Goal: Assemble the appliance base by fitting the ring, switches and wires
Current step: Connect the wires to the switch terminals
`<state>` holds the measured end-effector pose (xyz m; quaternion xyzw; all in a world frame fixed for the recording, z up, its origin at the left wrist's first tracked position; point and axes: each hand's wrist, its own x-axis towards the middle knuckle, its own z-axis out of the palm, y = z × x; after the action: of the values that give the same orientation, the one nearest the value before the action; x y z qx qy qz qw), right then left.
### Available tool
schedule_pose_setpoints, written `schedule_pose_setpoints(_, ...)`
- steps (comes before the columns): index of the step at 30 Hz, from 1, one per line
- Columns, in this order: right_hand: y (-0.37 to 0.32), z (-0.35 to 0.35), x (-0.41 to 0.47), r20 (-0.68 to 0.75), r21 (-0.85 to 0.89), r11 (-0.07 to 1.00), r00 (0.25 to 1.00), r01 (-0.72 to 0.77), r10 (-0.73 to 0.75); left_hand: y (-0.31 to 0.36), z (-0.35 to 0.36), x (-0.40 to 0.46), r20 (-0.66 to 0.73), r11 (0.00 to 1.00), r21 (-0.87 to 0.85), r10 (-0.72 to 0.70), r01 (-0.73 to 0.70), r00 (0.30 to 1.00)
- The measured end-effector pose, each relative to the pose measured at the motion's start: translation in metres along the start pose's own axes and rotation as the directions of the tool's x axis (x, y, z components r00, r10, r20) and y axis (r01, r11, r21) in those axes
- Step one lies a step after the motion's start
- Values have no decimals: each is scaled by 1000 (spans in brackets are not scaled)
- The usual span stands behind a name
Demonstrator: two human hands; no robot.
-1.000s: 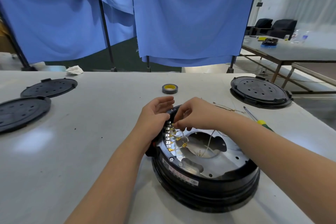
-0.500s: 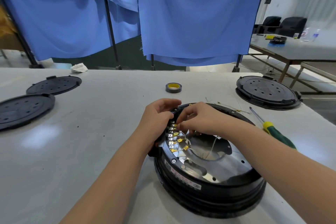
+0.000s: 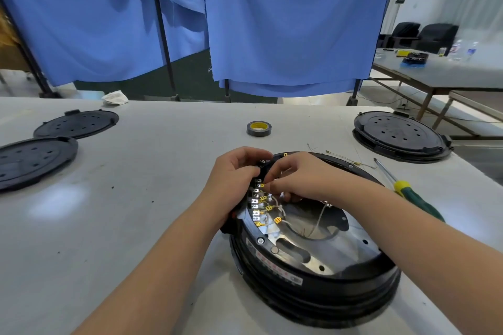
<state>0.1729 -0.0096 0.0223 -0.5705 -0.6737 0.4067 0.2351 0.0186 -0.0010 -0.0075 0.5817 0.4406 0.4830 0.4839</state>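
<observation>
A round black appliance base (image 3: 313,288) with a shiny metal plate (image 3: 351,250) lies on the white table (image 3: 136,198). Along its left rim runs a black switch block (image 3: 255,207) with a row of metal terminals and yellow-tipped wires (image 3: 275,215). My left hand (image 3: 234,179) grips the upper end of that block from the outside. My right hand (image 3: 296,177) reaches in from the right and pinches a wire connector at the topmost terminals. Thin white wires (image 3: 318,217) trail into the plate's central opening.
A green and yellow screwdriver (image 3: 408,193) lies right of the base, with loose wires (image 3: 343,159) behind it. A roll of tape (image 3: 259,128) sits further back. Black lids lie at left (image 3: 77,124) (image 3: 32,160) and far right (image 3: 400,134). Blue curtains hang behind.
The view has shifted slightly. Both hands stay on the switch block, and my right hand's fingers have worked a little at the upper terminals.
</observation>
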Motion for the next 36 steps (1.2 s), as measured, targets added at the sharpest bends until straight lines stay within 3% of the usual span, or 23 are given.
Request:
schedule_pose_setpoints(5,3,-1,3,-23,-16,1000,1000,7,-7,2,1,-3,-96,994,65,95,-89,991)
schedule_pose_setpoints(13,4,0,2,-16,-39,999,999,37,-38,-3,-12,-7,-50,969,236,89,-74,995)
schedule_pose_setpoints(20,2,0,1,-32,-81,994,997,67,-70,-12,-11,-11,-59,999,35,-19,21,998)
schedule_pose_setpoints(36,0,4,-1,-16,-57,989,991,134,-135,-15,-10,-8,-50,1000,1,-29,30,998)
